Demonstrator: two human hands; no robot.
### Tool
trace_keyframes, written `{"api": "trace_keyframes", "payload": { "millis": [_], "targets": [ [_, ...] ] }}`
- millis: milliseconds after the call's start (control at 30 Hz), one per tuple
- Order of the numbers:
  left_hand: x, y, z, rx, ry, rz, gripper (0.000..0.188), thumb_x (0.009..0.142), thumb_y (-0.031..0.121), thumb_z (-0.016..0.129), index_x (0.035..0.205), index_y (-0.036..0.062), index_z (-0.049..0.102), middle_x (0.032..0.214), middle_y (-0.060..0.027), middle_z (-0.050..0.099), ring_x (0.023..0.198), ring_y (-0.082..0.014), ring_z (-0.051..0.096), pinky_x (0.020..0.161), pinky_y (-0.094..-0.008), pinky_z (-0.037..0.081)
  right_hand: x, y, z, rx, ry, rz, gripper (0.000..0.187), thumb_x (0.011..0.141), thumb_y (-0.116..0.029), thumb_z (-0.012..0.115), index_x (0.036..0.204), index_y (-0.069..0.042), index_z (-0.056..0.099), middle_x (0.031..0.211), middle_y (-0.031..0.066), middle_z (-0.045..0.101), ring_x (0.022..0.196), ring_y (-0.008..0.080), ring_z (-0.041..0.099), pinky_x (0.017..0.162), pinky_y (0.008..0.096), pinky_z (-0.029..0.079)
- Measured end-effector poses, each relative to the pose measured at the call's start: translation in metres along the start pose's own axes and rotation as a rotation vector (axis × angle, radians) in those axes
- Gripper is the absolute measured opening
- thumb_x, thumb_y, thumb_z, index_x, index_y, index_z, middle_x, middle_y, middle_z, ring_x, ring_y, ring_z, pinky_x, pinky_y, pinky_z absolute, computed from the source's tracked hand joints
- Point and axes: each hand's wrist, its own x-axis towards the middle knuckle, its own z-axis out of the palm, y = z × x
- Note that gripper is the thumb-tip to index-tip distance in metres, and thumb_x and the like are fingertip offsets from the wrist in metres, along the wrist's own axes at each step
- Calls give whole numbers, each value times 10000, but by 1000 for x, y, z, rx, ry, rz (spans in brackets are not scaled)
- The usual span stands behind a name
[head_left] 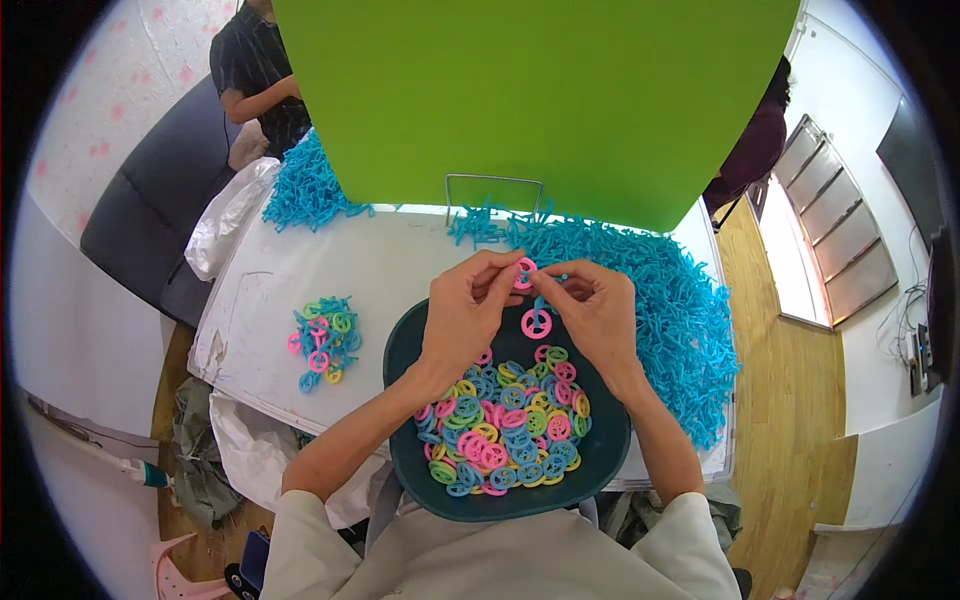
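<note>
My left hand (462,312) pinches a small pink plastic wheel (525,272) between thumb and fingers. Beside it, my right hand (600,308) has its thumb and forefinger closed on a blue plastic piece, mostly hidden by the fingers. A second pink wheel (536,323) hangs just below the fingertips, next to a bit of blue plastic. Both hands are over the far rim of a dark green basin (622,455). Inside it lie many loose spoked wheels (513,440) in pink, blue, yellow and green.
A large heap of blue plastic pieces (680,335) covers the white table's (260,290) right side. Left of the basin lies a small cluster of blue pieces with wheels (325,340). A green panel (540,100) stands across the back. Other people (255,85) are behind it.
</note>
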Motion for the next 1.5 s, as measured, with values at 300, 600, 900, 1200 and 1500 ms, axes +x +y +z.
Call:
{"api": "trace_keyframes", "payload": {
  "millis": [300, 600, 900, 1200, 1500],
  "targets": [
    [6, 1, -9, -145, -56, -102, 223, 1002, 89, 541, 1165, -49, 605, 1051, -116, 681, 974, -151, 660, 867, -278, 567, 2, 10, 2, 63, -50, -96, 132, 893, -104, 698, 987, -18, 731, 752, 84, 720, 688, 97, 675, 593, 247, 517],
    [7, 3, -12, -243, 73, 5, 135, 1001, 47, 512, 1074, -7, 611, 1047, -82, 640, 1000, -147, 632, 866, -306, 578, 6, 8, 1, 406, -296, 36, 379, 930, -33, 628, 1301, -30, 555, 917, 106, 707, 806, 153, 696, 716, 270, 569],
    [3, 21, -38, -115, 49, 51, 135, 1000, 92, 527, 1094, 25, 597, 1071, -70, 630, 1005, -158, 634, 838, -317, 578, 12, 2, -18, 183, -199, -111, 329, 909, -19, 639, 1236, -45, 613, 971, 87, 727, 899, 139, 690, 805, 293, 554],
    [-28, 9, -194, 866, 197, -119, 163, 946, 77, 549, 1050, 23, 663, 882, -46, 665, 794, -127, 630, 676, -265, 494, 29, 48, -87, -716, -226, -108, 316, 791, 17, 689, 1092, -80, 687, 1081, 142, 651, 1054, 351, 604, 917, 408, 490],
    [-34, 1, -127, 962, 273, 275, 163, 848, -19, 615, 984, 43, 681, 892, -127, 649, 835, -301, 639, 745, -383, 500, 38, 71, -80, -755, -338, -144, 204, 752, 8, 734, 945, -60, 723, 1058, 142, 631, 1039, 338, 603, 905, 425, 485]
  ]
}}
